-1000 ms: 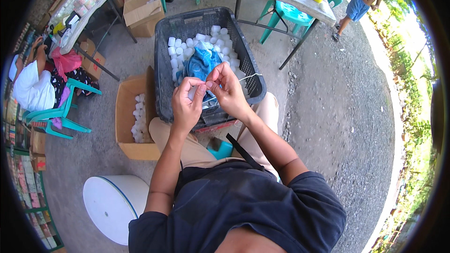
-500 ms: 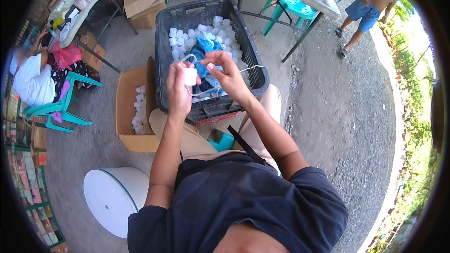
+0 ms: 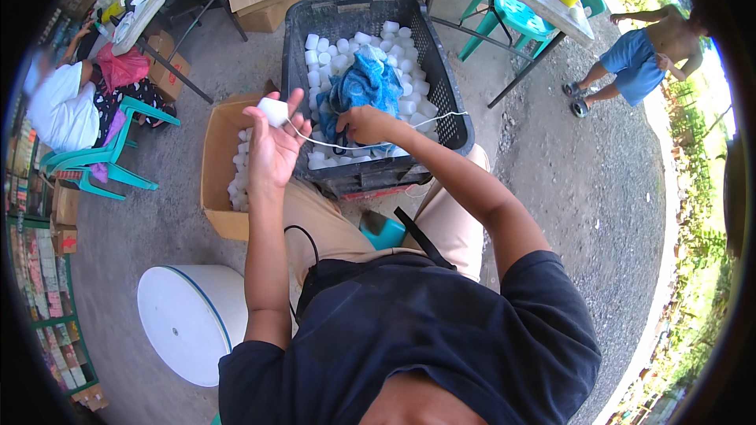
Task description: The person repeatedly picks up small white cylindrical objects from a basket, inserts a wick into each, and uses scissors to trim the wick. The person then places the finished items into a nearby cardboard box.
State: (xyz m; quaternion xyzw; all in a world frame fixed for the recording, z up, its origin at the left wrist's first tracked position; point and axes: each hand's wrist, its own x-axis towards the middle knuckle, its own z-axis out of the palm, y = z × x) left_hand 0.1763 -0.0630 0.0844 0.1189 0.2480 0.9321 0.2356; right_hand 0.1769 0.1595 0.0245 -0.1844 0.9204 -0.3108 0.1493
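A small white cylindrical piece (image 3: 273,112) sits between the thumb and fingers of my left hand (image 3: 272,149), which is palm up over the crate's near left corner. From beside it a thin white cord (image 3: 339,145) runs right across the crate to its right rim. My right hand (image 3: 367,125) is curled at the near edge of a crumpled blue cloth (image 3: 366,83). Dark loops show by its fingertips, but what they belong to is unclear. Under the cloth, the black plastic crate (image 3: 431,43) holds many similar white pieces (image 3: 324,57).
Left of the crate stands an open cardboard box (image 3: 218,149) with more white pieces. A white round container (image 3: 185,323) is at lower left. Tables stand at both far sides; a person in white (image 3: 67,106) sits left, and another in blue shorts (image 3: 634,67) stands right.
My left hand has moved left with the white piece and turned palm up. My right hand has gone from raised near it down to the blue cloth. The cord now stretches between them.
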